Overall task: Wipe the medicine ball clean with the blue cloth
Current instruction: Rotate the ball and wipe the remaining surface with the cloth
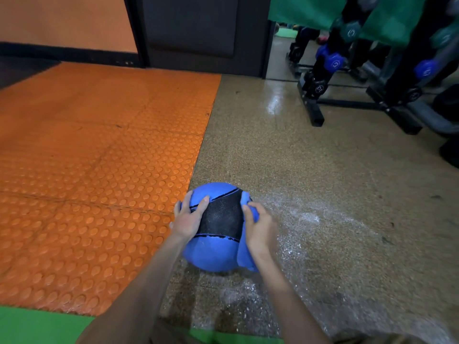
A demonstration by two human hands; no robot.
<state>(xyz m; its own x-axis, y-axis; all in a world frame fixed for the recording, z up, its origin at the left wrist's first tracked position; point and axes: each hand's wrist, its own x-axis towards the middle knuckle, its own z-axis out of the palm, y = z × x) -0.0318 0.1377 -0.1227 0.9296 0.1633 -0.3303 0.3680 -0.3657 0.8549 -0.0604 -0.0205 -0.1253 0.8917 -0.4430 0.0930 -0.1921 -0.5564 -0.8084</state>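
Where the medicine ball [216, 254] sits: speckled floor [298, 170], beside the orange mat [99, 157].
Left hand [188, 219]: gripping the ball's left side.
Right hand [260, 229]: clutching the blue cloth [244, 259] against its right side.

Floor: studded orange mat [99, 145] left, glossy speckled floor [335, 182] right, green mat [37, 326] nearest. Back: orange wall [67, 18], dark panel [193, 28]. Right rear: black rack [347, 103] holding dumbbells [334, 62].
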